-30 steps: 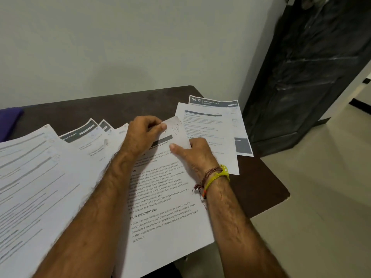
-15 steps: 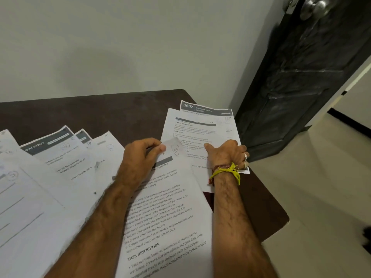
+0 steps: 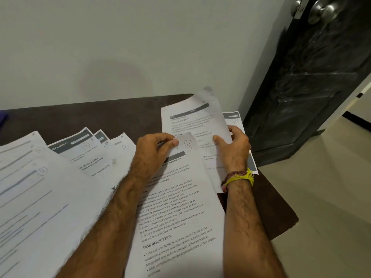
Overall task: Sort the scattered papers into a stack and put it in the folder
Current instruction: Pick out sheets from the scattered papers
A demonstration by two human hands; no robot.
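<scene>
Printed white papers lie scattered over a dark brown table. My left hand pinches the top corner of a sheet headed "TASK DESCRIPTION" in front of me. My right hand grips the right edge of another printed sheet and holds it tilted up off the table at the right. One more sheet lies flat beneath it. Several overlapping sheets, one headed "BALCONY", fan out to the left, with a large sheet nearest me. No folder is in view.
A pale wall rises behind the table. A black door with a metal knob stands open at the right, beside tiled floor. The table's right edge and rounded corner are close to my right arm. A purple object shows at the far left.
My right hand left the front sheet, reached right to the far papers, took one by its edge and lifted it off the table. My left hand kept its pinch.
</scene>
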